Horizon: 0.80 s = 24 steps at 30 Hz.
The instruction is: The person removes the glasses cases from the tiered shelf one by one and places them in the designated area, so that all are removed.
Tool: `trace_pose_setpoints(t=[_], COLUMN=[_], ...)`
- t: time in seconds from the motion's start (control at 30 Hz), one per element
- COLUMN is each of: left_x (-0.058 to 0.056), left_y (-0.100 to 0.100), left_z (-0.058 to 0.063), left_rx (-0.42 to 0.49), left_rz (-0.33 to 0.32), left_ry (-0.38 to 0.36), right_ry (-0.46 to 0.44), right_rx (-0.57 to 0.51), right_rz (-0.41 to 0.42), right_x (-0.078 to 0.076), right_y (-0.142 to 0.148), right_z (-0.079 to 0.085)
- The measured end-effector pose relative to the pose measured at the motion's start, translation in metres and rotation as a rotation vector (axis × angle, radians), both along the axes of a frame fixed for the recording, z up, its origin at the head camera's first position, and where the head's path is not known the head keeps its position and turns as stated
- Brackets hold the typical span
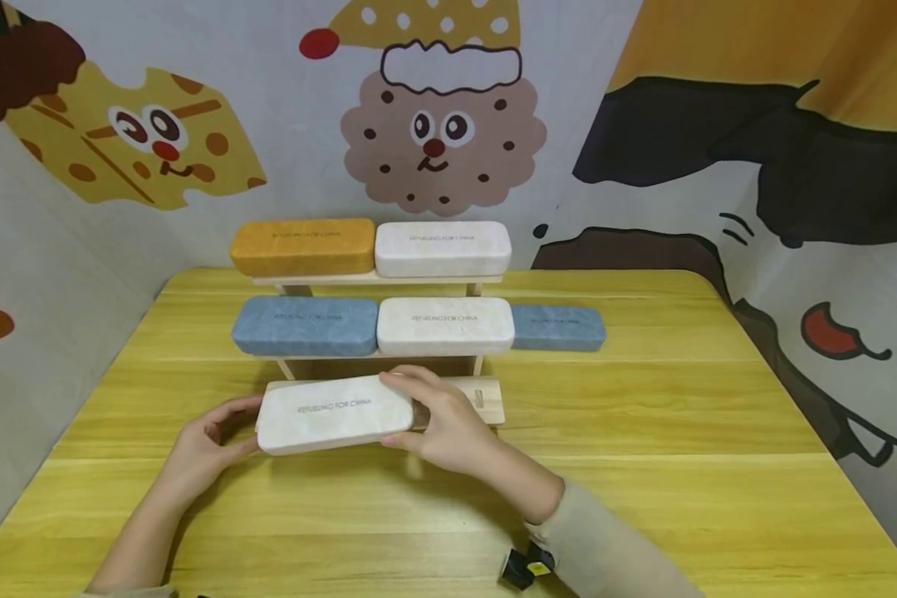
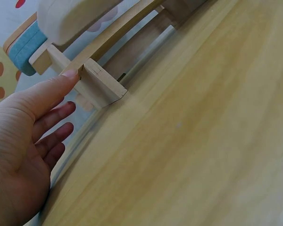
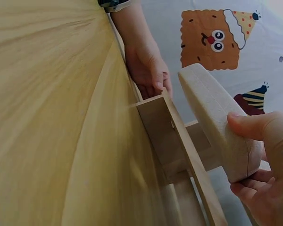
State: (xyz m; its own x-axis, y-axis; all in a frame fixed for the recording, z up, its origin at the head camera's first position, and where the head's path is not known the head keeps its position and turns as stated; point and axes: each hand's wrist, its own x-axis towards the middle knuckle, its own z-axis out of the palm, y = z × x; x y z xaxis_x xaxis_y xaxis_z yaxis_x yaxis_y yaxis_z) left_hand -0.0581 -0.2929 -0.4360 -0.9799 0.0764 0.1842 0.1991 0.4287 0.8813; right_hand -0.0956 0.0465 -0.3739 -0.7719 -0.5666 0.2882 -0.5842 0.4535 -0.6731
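My right hand (image 1: 448,419) grips the right end of a white glasses case (image 1: 336,415), lettered REFUELING FOR CHINA. The right wrist view shows this case (image 3: 217,122) tilted above the rack's lowest shelf, thumb on one side and fingers beneath. My left hand (image 1: 198,448) holds the left end of that wooden rack (image 1: 492,403). Up close, its thumb (image 2: 56,92) presses the shelf's end, while the other fingers curl loosely behind; the index finger is mostly hidden. On the middle tier lie a blue case (image 1: 306,326) and a white case (image 1: 446,326).
An orange case (image 1: 304,247) and another white case (image 1: 443,249) sit on the top tier. Right of the middle tier is a further blue case (image 1: 558,328). The wood-grain table (image 1: 643,482) backs onto a cartoon-printed curtain (image 1: 284,50).
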Motion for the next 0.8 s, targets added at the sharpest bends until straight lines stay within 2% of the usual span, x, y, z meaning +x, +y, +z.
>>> trace_pose_setpoints(t=[0.4,0.67,0.8], left_x=[-0.002,-0.001,0.0], left_y=[0.0,-0.001,0.0], left_z=[0.001,0.0,0.002], left_rx=[-0.056,-0.064,-0.067], left_rz=[0.035,0.028,0.029], left_ry=[-0.062,-0.048,-0.055], right_ry=[-0.008,-0.054,-0.05], right_rx=[-0.08,-0.11,-0.115], right_rz=[-0.011,-0.042,-0.06], right_x=[0.005,0.01,0.012], right_y=[0.022,0.036,0.044], right_z=[0.011,0.021,0.024])
